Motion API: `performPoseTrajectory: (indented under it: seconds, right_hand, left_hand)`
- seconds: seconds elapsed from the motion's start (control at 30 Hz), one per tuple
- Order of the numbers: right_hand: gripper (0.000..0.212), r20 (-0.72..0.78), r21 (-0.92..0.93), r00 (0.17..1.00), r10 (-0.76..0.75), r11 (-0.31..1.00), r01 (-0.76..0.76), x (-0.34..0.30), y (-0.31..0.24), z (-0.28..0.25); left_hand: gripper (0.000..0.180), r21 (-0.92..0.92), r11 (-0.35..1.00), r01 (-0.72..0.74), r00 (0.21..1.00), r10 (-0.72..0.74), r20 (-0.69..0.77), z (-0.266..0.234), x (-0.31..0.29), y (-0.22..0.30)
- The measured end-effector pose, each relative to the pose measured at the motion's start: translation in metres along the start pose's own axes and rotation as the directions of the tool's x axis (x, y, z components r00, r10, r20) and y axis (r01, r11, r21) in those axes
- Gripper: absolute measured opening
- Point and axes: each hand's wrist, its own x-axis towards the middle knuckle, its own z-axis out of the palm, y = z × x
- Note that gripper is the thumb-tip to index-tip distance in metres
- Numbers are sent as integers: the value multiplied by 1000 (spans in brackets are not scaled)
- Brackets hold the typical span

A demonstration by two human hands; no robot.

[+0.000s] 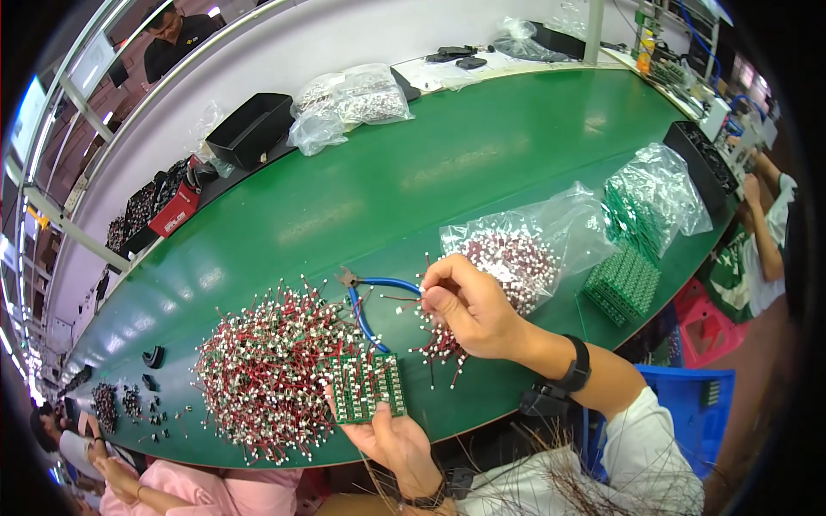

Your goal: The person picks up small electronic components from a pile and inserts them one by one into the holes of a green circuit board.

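Note:
My left hand (396,440) grips a green circuit board panel (370,391) by its lower edge, the thumb on its face. Rows of small white connectors and red wires show on the panel. My right hand (477,314) is raised above the table, thumb and forefinger pinched on a thin red wire lead (397,298). Below and left of that hand lie diagonal cutters (372,331) with blue handles, jaws pointing away from me. Beside the panel spreads a large heap of red wire leads with white connectors (267,370). More leads spill from a clear plastic bag (568,225) behind my right hand.
A stack of green boards (624,284) stands at the right, by a clear bag of green pieces (641,202). Black trays (249,129), filled bags (353,96) and a red box (176,209) line the far side. Small black parts (153,357) lie left. Other people sit at both sides.

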Motion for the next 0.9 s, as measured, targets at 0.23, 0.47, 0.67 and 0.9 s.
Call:
performPoseTrajectory:
  seconds: [0.23, 0.47, 0.67, 0.9]
  right_hand:
    - [15, 107, -193, 991, 77, 980, -55, -4, -2, 2]
    - [13, 296, -237, 953, 62, 971, 10, -12, -3, 8]
    - [14, 445, -314, 895, 22, 940, 132, -25, 4, 13]
    - [20, 442, -345, 895, -67, 908, 238, -27, 11, 12]
  left_hand:
    - [71, 19, 1000, -5, 1000, 6, -18, -3, 0, -1]
    - [71, -12, 1000, -1, 1000, 1, -24, 3, 0, 1]
    - [69, -61, 998, -26, 999, 25, -24, -2, 2, -3]
    - [69, -78, 997, -22, 999, 19, -40, -2, 2, -1]
